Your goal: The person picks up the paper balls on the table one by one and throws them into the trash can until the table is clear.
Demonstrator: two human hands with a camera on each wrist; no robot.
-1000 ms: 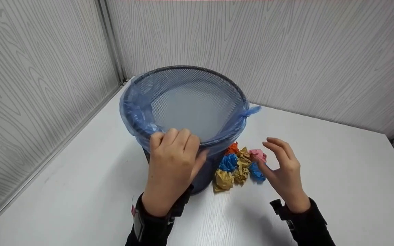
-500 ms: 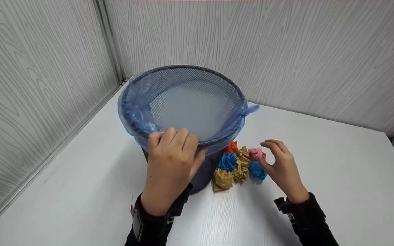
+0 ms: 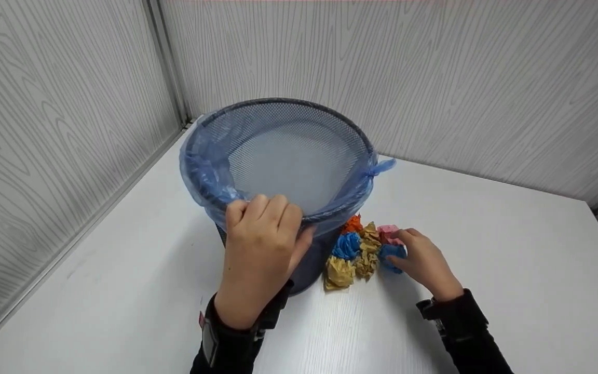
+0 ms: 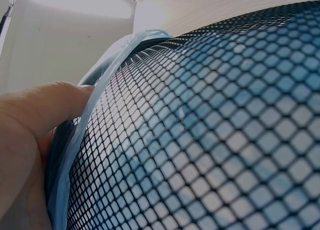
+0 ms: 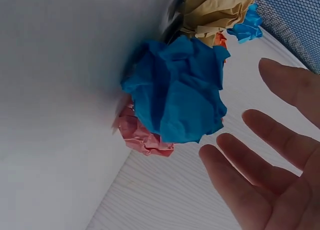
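Text on mesh wastebasket [image 3: 299, 156]: none legible.
Text on crumpled paper balls [image 3: 361, 249]: none legible.
Labels on table [image 3: 486, 249], walls: none legible.

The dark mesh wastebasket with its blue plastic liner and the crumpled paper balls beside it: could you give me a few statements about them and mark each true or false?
1. The left hand grips the dark mesh wastebasket at its near rim. True.
2. The wastebasket already holds paper balls. False: it looks empty.
3. The right hand is at the blue crumpled paper ball. True.
4. The right fingers are clenched round the ball. False: the right wrist view shows them spread beside it.
5. The blue plastic liner lies on the table. False: it lines the wastebasket.
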